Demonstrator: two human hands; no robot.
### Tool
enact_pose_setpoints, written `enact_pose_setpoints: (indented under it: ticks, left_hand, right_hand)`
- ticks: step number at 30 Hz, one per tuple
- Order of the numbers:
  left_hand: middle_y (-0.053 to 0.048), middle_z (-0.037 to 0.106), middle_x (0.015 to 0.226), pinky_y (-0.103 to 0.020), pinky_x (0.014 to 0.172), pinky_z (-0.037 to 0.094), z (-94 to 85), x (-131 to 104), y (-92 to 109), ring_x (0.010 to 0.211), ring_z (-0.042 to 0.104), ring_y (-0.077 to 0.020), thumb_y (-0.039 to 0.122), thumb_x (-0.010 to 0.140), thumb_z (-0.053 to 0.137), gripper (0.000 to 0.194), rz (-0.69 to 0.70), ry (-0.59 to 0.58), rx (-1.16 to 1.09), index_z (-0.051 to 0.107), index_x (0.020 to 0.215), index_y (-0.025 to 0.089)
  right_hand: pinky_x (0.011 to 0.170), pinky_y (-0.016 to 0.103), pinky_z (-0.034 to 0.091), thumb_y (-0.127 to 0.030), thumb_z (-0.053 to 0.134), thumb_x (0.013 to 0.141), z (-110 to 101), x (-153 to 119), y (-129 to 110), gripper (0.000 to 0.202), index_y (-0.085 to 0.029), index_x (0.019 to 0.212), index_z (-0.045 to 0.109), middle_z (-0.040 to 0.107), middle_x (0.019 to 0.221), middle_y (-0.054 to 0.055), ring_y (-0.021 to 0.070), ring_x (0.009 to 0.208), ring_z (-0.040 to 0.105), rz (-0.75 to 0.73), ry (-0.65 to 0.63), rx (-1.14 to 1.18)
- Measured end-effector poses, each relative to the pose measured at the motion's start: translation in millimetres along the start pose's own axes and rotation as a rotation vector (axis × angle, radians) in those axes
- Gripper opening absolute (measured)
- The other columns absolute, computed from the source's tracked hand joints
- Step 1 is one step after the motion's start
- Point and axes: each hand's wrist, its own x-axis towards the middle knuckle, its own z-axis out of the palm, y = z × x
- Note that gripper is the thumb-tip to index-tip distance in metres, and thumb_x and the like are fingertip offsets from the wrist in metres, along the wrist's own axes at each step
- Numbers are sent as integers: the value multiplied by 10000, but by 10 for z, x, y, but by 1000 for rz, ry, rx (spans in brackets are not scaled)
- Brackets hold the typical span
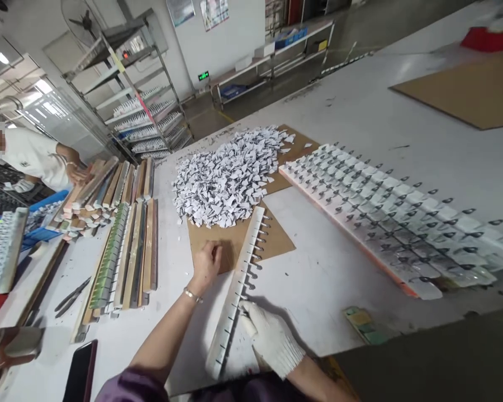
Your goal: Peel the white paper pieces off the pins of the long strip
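A long white slotted strip (235, 285) lies slanted in front of me, with small dark pieces sticking out along the upper part of its right edge. My right hand (270, 335), in a white knitted glove, has its fingers closed at that edge, about halfway down. What they pinch is hidden. To the left of the strip, my bare left hand (207, 261) hovers over a brown cardboard sheet (276, 237), fingers curled together. Anything inside them is too small to make out. Beyond it, a heap of small white-and-grey pieces (228, 176) covers part of the cardboard.
Filled strips (385, 212) stand in rows at right. Bare strips (136, 254) are stacked at left, near pliers (72, 298), a phone (80, 371) and a mug (14, 345). A co-worker (36, 153) stands at far left. Another cardboard sheet (465, 92) lies at back right.
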Motion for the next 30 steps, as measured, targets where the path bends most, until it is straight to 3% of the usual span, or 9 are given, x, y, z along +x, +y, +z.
enact_pose_setpoints:
  ticks: [5,8,10,14,18,20,22,25,30]
  left_hand:
    - [-112,629,1077,-329,842,505,380,955,22,935,621,-216,63,886,531,234,-4,44,135,660,1045,177]
    - [-93,623,957,-309,791,501,381,1164,45,849,613,-198,61,895,513,201,8,60,96,670,885,186]
    - [-85,626,959,-307,809,498,267,1108,70,852,610,-187,120,935,501,185,25,95,69,667,894,191]
    - [-52,646,859,-304,739,494,-46,518,177,779,601,-180,359,968,538,219,-34,124,-141,666,931,185]
    - [30,548,603,-235,543,416,-225,-417,377,538,505,-112,544,842,691,386,-332,-218,-701,616,775,171]
    - [59,506,569,-216,472,372,-258,-828,472,463,448,-84,567,782,749,424,-478,-283,-894,607,808,169]
    - [80,473,571,-204,435,339,-272,-1135,522,436,417,-72,561,758,778,442,-552,-258,-994,610,890,174]
    - [82,448,597,-199,468,337,-283,-1401,504,480,427,-73,539,799,754,405,-515,-188,-944,617,926,179]
    - [33,546,645,-228,552,367,-355,-1543,512,570,463,-103,568,873,653,398,-497,-158,-786,669,906,171]
  right_hand:
    - [970,311,489,-286,404,987,-29,22,-22,332,-241,1186,666,733,1202,48,219,1127,680,8,-36,111]
    - [961,303,483,-286,404,983,-25,31,-33,327,-252,1178,665,735,1189,43,214,1115,682,-2,-22,140]
    - [943,305,489,-285,421,970,-25,36,-22,309,-249,1152,668,740,1168,47,221,1098,687,-4,4,150]
    - [854,295,526,-322,435,960,-111,62,-8,280,-245,1089,670,762,1035,49,207,966,715,42,137,260]
    - [928,310,539,-322,512,907,-240,79,-101,459,-255,1359,560,693,1284,75,215,1123,677,-40,278,295]
    - [928,296,543,-293,555,868,-247,60,-179,508,-262,1375,560,705,1270,66,205,1100,690,-148,256,279]
    - [858,260,555,-290,537,890,-203,22,-245,386,-271,1259,646,766,1107,40,178,969,726,-204,189,283]
    - [833,252,550,-305,480,938,-99,-45,-283,300,-270,1142,696,778,1044,33,171,943,727,-213,159,255]
    - [923,301,514,-304,434,954,-127,-163,-333,332,-242,1161,686,754,1130,62,197,1040,698,-147,158,152]
